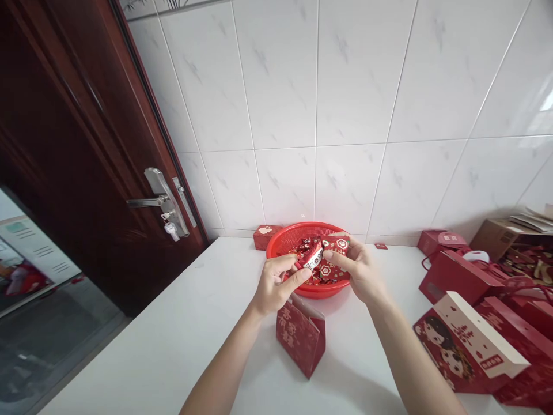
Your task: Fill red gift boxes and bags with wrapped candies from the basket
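Note:
Above a red plastic basket [319, 293] of wrapped sweets, my left hand [279, 282] pinches one end of a red and white wrapped candy [313, 257]. My right hand [356, 268] has its fingers closed round a red patterned packet [339, 262] with white flower prints, and its thumb reaches the candy's other end. Just below the hands, a dark red paper box [300, 337] stands on the white table with its top partly open.
A small red box [264, 236] sits behind the basket's left side. Several red gift bags [462, 276] and a cardboard box [496, 239] crowd the right side. A tiled wall [349, 109] rises behind; a brown door [78, 132] stands left.

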The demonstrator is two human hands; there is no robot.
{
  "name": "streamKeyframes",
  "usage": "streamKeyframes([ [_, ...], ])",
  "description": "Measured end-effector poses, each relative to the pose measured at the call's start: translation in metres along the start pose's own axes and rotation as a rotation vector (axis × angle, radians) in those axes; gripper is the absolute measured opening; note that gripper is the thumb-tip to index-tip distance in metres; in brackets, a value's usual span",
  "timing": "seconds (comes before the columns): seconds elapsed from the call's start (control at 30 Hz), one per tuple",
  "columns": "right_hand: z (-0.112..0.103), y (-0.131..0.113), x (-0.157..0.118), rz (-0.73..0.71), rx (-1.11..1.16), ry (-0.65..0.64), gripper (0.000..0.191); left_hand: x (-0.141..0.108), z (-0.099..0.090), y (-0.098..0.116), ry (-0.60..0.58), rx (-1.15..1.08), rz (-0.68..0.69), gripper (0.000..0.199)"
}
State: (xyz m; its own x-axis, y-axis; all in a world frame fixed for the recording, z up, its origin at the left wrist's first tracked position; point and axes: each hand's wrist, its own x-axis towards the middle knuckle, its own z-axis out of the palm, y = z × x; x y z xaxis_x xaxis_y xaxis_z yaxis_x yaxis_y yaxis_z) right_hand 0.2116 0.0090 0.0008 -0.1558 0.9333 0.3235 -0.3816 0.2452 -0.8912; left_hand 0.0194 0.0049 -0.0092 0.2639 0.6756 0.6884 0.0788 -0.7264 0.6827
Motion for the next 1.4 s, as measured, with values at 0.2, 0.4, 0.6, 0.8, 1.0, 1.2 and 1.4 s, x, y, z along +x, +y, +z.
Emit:
streamKeyframes([
  [0.2, 0.005, 0.001, -0.002, 0.057, 0.034, 0.023, 0.032, -0.008, 0.007, -0.01, -0.025, -0.097, -0.108, 0.044],
  [0.4, 0.001, 0.009, 0.0, 0.045, -0.018, 0.118, 0.035, -0.001, -0.016, -0.011, -0.215, -0.049, -0.137, 0.034],
  [0.6, -0.007, -0.004, -0.005, -0.086, -0.284, 0.173, 0.03, 0.001, -0.055, -0.002, -0.618, 0.076, -0.282, 0.021],
  [0.8, -0.005, -0.011, -0.012, -0.147, -0.443, 0.103, 0.024, -0.003, -0.035, -0.02, -0.567, 0.096, -0.395, 0.017],
  [1.0, -0.009, -0.006, -0.011, -0.187, -0.627, 0.043, 0.019, -0.005, -0.021, -0.023, -0.424, 0.153, -0.428, 0.036],
  [1.2, -0.009, -0.001, -0.009, -0.207, -0.808, -0.163, 0.014, -0.004, -0.025, -0.022, -0.555, 0.169, -0.429, 0.039],
  [1.4, -0.006, 0.001, -0.007, -0.215, -0.756, -0.264, 0.015, -0.005, -0.026, -0.03, -0.564, 0.14, -0.459, 0.057],
])
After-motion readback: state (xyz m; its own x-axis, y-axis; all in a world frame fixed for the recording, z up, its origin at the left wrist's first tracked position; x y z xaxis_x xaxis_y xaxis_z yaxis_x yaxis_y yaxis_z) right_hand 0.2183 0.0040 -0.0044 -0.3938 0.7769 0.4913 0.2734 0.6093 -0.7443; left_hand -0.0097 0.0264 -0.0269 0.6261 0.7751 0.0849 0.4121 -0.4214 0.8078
